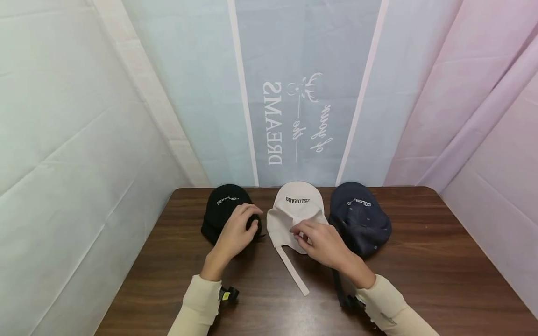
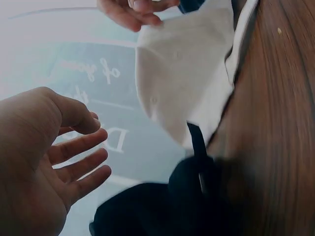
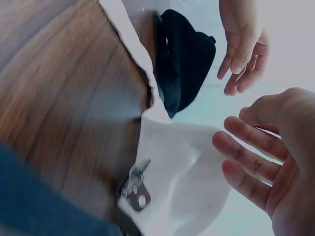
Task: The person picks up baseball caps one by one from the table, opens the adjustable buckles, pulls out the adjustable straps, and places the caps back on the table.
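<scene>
Three caps stand in a row near the far table edge: a black cap (image 1: 219, 218), a white cap (image 1: 278, 225) and a navy cap (image 1: 371, 226), each lettered COLORADO. My left hand (image 1: 234, 233) hovers over the right side of the black cap, fingers loosely bent with nothing between them. Over the crown of the white cap is my right hand (image 1: 325, 245), also relaxed and holding nothing. In the right wrist view, a metal buckle (image 3: 138, 189) shows on the back of the white cap (image 3: 179, 167), below the fingers (image 3: 246, 167). The white strap (image 1: 293, 272) trails toward me.
The caps rest on a dark wood-grain table (image 1: 428, 261). A printed cloth (image 1: 294, 42) hangs right behind its far edge, with pale cloth (image 1: 63, 140) at the left side. A dark strap (image 1: 337, 284) hangs down from the navy cap near my right wrist.
</scene>
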A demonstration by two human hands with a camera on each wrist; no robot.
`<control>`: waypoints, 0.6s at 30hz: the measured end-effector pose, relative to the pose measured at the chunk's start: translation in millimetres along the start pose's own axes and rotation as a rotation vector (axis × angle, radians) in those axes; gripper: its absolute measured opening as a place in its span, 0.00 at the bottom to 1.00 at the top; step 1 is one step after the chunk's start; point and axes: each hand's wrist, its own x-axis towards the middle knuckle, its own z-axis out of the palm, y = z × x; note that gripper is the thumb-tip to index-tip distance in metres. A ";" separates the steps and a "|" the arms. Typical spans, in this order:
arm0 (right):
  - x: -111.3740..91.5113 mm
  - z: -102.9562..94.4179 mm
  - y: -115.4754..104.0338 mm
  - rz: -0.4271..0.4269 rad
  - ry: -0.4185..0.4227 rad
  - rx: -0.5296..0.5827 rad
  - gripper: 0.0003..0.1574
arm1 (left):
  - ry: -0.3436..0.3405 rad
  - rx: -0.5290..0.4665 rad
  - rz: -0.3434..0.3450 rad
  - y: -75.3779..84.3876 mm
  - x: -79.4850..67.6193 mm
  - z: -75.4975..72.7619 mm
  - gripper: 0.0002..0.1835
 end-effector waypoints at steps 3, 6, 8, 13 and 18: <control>4.5 4.2 -6.4 -0.011 -0.009 0.009 0.09 | 0.028 0.010 0.018 -6.5 -6.3 -5.1 0.12; 9.7 8.1 -12.4 -0.031 -0.015 0.023 0.09 | 0.046 0.011 0.031 -11.2 -12.5 -8.7 0.12; 13.9 11.2 -16.5 -0.054 -0.016 0.038 0.10 | 0.055 0.009 0.036 -14.6 -17.1 -10.5 0.12; 24.9 19.3 -25.5 -0.094 -0.011 0.060 0.10 | 0.073 0.004 0.050 -22.0 -26.1 -14.4 0.12; 35.0 27.2 -30.4 -0.095 -0.012 0.053 0.09 | 0.081 0.010 0.057 -26.3 -30.4 -20.0 0.13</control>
